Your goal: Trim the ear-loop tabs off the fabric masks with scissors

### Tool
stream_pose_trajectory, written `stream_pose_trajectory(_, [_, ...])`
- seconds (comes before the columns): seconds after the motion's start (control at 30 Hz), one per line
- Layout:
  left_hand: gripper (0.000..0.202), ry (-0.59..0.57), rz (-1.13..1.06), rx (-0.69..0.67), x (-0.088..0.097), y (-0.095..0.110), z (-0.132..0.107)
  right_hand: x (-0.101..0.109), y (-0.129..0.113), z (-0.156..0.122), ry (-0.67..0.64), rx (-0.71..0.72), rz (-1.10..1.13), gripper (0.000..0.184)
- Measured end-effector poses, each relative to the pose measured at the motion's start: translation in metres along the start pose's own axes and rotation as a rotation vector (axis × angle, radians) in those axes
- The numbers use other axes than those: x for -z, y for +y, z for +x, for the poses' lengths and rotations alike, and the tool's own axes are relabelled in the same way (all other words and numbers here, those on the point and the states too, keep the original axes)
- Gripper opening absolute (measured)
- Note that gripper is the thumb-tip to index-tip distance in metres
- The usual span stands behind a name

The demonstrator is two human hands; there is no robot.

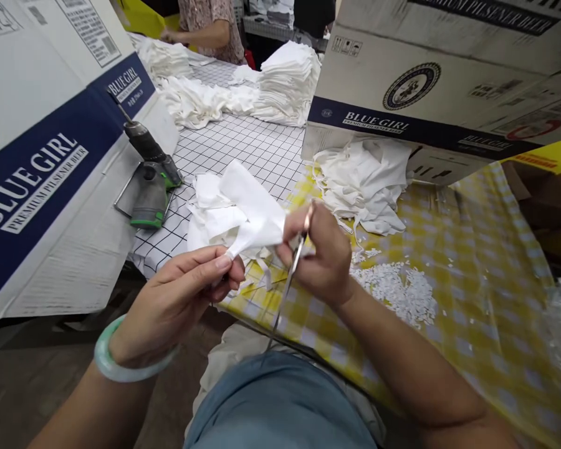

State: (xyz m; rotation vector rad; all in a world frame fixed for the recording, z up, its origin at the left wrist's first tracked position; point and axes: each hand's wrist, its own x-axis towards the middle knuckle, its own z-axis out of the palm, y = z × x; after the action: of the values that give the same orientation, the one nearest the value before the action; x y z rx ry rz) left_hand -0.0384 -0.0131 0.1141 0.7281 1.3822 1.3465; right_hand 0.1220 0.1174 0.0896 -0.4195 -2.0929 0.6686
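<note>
At the left edge a tilted Blue Girl carton (42, 168) leans beside a green drill (149, 184). Below centre, the left hand (182, 299) pinches a twisted end of the white cloth piece (247, 215). Just right, the right hand (320, 255) is clenched around small scissors (295, 265), blades near the pinching fingertips: a slip could nick them. White clippings (397, 290) litter the yellow checked cloth (472, 268).
</note>
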Motion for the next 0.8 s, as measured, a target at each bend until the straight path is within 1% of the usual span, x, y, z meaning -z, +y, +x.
stream_pose_trajectory(0.03, [0.028, -0.016, -0.003, 0.017, -0.002, -0.001, 0.001, -0.003, -0.002, -0.016, -0.010, 0.018, 0.017, 0.012])
stream_pose_trajectory(0.07, [0.028, -0.040, 0.000, 0.036, -0.003, -0.004, 0.003, -0.006, -0.003, -0.032, -0.058, 0.025, 0.052, 0.014])
stream_pose_trajectory(0.13, [0.029, -0.089, 0.009, 0.071, -0.005, -0.015, 0.007, -0.011, 0.000, -0.057, -0.110, -0.024, 0.108, 0.024])
stream_pose_trajectory(0.17, [0.029, -0.109, 0.014, 0.090, -0.006, -0.021, 0.008, -0.011, 0.001, -0.064, -0.110, -0.064, 0.122, 0.031])
stream_pose_trajectory(0.2, [0.029, -0.125, 0.022, 0.108, -0.006, -0.028, 0.010, -0.010, 0.004, -0.068, -0.102, -0.105, 0.128, 0.036])
stream_pose_trajectory(0.23, [0.029, -0.137, 0.031, 0.124, -0.007, -0.033, 0.011, -0.008, 0.006, -0.068, -0.112, -0.140, 0.136, 0.037])
stream_pose_trajectory(0.3, [0.029, -0.152, 0.049, 0.147, -0.008, -0.042, 0.013, -0.001, 0.011, -0.065, -0.196, -0.182, 0.173, 0.026])
stream_pose_trajectory(0.33, [0.029, -0.157, 0.065, 0.142, -0.009, -0.044, 0.014, 0.001, 0.013, -0.064, -0.235, -0.202, 0.193, 0.019])
stream_pose_trajectory(0.37, [0.028, -0.155, 0.085, 0.112, -0.011, -0.045, 0.014, 0.003, 0.015, -0.064, -0.242, -0.228, 0.204, 0.016])
stream_pose_trajectory(0.4, [0.027, -0.146, 0.106, 0.055, -0.014, -0.045, 0.014, 0.002, 0.015, -0.066, -0.211, -0.258, 0.203, 0.016])
stream_pose_trajectory(0.43, [0.026, -0.135, 0.123, -0.023, -0.017, -0.045, 0.013, 0.000, 0.014, -0.070, -0.150, -0.292, 0.192, 0.016])
stream_pose_trajectory(0.5, [0.026, -0.119, 0.128, -0.183, -0.028, -0.044, 0.012, -0.010, 0.008, -0.083, -0.002, -0.384, 0.181, 0.016])
stream_pose_trajectory(0.53, [0.027, -0.120, 0.106, -0.231, -0.035, -0.044, 0.012, -0.017, 0.003, -0.091, 0.055, -0.449, 0.199, 0.015])
stream_pose_trajectory(0.57, [0.028, -0.128, 0.069, -0.243, -0.042, -0.045, 0.012, -0.024, -0.002, -0.098, 0.092, -0.526, 0.241, 0.014])
stream_pose_trajectory(0.6, [0.029, -0.142, 0.023, -0.220, -0.049, -0.047, 0.013, -0.031, -0.007, -0.105, 0.117, -0.605, 0.300, 0.015])
stream_pose_trajectory(0.67, [0.030, -0.157, -0.058, -0.136, -0.061, -0.055, 0.016, -0.036, -0.015, -0.116, 0.129, -0.726, 0.422, 0.021])
stream_pose_trajectory(0.73, [0.029, -0.159, -0.077, -0.090, -0.070, -0.064, 0.019, -0.027, -0.017, -0.124, 0.096, -0.769, 0.448, 0.024])
stream_pose_trajectory(0.8, [0.027, -0.164, -0.034, -0.105, -0.076, -0.074, 0.021, -0.006, -0.014, -0.130, 0.044, -0.749, 0.336, 0.025])
